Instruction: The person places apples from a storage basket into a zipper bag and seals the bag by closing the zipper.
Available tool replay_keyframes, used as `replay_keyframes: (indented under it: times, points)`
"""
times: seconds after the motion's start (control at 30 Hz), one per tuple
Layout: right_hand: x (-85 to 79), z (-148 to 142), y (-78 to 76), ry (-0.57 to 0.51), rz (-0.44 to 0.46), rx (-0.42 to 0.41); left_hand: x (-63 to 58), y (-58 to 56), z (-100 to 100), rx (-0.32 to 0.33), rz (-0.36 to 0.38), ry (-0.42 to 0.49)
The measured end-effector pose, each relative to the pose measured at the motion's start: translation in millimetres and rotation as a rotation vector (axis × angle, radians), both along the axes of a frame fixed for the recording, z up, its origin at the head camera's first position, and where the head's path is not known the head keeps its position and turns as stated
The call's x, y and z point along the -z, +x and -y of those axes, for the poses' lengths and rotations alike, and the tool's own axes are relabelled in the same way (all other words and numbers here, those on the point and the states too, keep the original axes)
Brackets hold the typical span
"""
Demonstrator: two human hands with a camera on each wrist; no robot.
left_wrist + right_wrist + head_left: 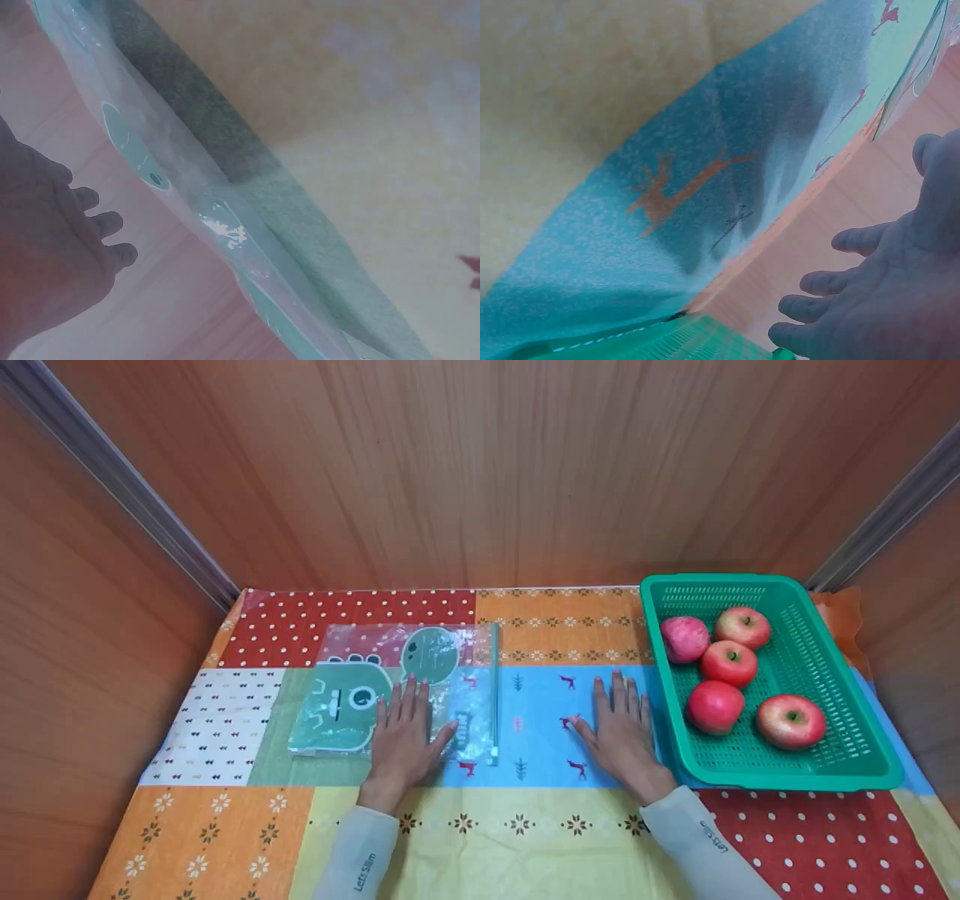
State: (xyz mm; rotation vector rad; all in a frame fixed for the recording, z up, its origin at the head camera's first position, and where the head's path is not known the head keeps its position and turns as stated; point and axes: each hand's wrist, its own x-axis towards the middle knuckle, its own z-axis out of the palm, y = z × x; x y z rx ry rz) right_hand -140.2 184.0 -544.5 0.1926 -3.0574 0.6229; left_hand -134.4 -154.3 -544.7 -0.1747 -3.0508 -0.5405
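Note:
My left hand [405,739], fingers spread and straight, lies over the lower right part of a clear zip bag [465,697] with a green cartoon print. The bag lies flat, its green slider strip [495,690] along the right side. In the left wrist view the bag [225,225] shows past the fingers. Palm down, my right hand [624,735] is over the blue patch of the cloth, between the bag and a green basket [780,778]. Its fingers are straight, with nothing in them. The basket holds several red apples [791,721].
A patchwork-patterned cloth [480,840] covers the table. Wood-grain panels [480,472] stand behind it and on both sides. An orange item [841,619] shows behind the basket's right edge.

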Motion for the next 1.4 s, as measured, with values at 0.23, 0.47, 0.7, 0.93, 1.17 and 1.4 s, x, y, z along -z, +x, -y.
replay_keyframes:
  times: [0.23,0.47,0.7,0.93,1.17,1.4]
  points:
    - [-2.5,4.3,-1.2,0.010,0.015,0.002,-2.9,-2.0,-9.7,0.012,-0.012,-0.015]
    - [-2.6,12.3,-1.8,0.008,0.010,-0.006,-5.3,-3.6,-20.2,0.018,0.008,-0.008]
    - [-2.9,23.2,-0.7,-0.014,-0.013,-0.016,-7.0,-4.0,-30.4,0.026,0.003,-0.014]
    - [0.0,33.3,2.2,-0.060,-0.072,-0.037,-5.5,-4.4,-40.2,0.025,0.022,-0.003]
    - [1.1,43.9,2.5,-0.088,-0.105,-0.040,-4.3,-3.7,-51.4,0.015,0.041,-0.013]
    - [2.9,55.5,3.0,-0.119,-0.121,-0.047,-1.1,-2.6,-62.0,0.013,0.021,-0.013]
